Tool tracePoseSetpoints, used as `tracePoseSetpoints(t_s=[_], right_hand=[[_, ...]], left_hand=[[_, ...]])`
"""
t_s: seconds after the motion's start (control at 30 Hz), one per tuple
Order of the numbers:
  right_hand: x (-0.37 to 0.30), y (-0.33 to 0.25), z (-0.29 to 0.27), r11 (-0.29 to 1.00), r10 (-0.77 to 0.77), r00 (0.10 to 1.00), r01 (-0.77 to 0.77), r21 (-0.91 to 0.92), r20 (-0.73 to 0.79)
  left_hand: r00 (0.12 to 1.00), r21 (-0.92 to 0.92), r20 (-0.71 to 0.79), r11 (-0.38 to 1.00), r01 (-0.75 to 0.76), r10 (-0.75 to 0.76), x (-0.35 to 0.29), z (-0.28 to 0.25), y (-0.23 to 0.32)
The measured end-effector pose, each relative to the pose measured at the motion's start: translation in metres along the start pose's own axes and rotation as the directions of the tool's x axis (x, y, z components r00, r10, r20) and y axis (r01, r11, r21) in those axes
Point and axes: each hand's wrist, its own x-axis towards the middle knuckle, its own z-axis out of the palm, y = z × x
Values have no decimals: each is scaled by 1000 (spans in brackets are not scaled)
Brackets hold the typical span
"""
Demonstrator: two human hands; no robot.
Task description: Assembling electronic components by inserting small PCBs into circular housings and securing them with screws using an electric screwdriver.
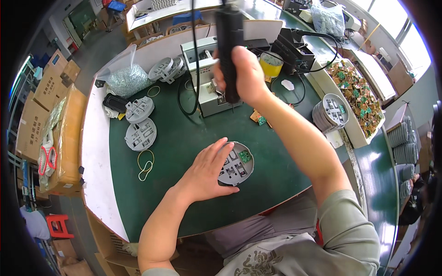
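My left hand (206, 172) grips the left rim of a round grey plastic housing (238, 171) that lies on the green work mat, with a small green circuit board (245, 157) seated in its upper right. Raised beyond the housing, my right hand (246, 76) is wrapped around a black electric screwdriver (229, 55), which points downward with a cord beside it. Behind that hand stands a white and grey benchtop machine (209, 99), partly hidden by it. A few loose circuit boards (262, 119) lie just right of the machine.
Round housings (141, 133) and rubber bands (146, 170) lie left. A bag of small metal parts (129, 79) sits back left. At right are a housing stack (330, 112) and a tray of circuit boards (357, 96). A yellow-labelled container (270, 65) stands at the back.
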Motion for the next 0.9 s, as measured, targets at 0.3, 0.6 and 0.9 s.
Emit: tracePoseSetpoints(t_s=[0.3,0.6,0.9], right_hand=[[20,-11,1,892,-451,892,451,-35,-7],[15,-13,5,985,-173,984,173,-11,-35],[-75,-50,17,989,18,1000,-14,147,-24]], left_hand=[[1000,20,0,1000,-13,13,2,-1,5],[1000,40,-11,999,-27,27,1,-1,8],[998,26,-48,999,-47,48,-3,1,3]])
